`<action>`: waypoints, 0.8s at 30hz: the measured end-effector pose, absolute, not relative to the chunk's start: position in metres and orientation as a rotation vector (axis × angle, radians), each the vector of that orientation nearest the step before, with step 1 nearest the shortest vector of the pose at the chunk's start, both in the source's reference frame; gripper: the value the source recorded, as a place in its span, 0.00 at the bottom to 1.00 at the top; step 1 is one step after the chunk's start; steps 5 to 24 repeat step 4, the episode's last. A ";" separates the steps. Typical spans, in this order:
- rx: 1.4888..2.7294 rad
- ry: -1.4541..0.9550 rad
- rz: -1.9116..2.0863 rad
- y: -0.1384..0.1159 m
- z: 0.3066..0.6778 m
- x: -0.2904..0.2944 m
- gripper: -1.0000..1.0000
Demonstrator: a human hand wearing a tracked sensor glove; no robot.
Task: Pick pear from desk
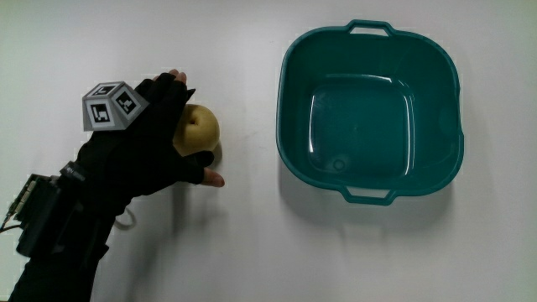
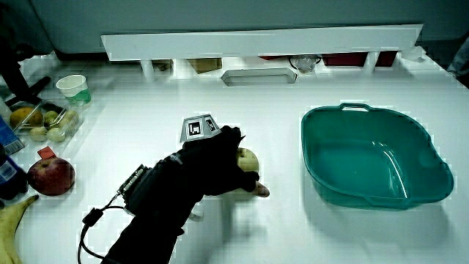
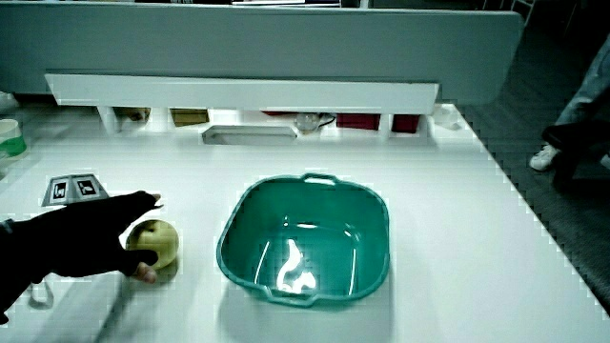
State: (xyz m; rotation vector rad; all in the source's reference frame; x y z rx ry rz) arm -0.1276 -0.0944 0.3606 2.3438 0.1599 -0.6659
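From above, your hand [image 1: 147, 138] cups the pear [image 1: 196, 130] on the desk [image 1: 252, 243], fingers and thumb curled round it. In both side views the pear [image 2: 248, 159] sits under your palm, unlifted. Grasp step: tighten, then raise it straight up.

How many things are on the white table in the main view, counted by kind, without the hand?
Pear: 1
Teal plastic basin: 1
Total: 2
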 end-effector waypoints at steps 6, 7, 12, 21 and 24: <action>2.340 0.206 -0.702 -0.098 0.355 -0.111 1.00; 2.340 0.206 -0.702 -0.098 0.355 -0.111 1.00; 2.340 0.206 -0.702 -0.098 0.355 -0.111 1.00; 2.340 0.206 -0.702 -0.098 0.355 -0.111 1.00; 2.340 0.206 -0.702 -0.098 0.355 -0.111 1.00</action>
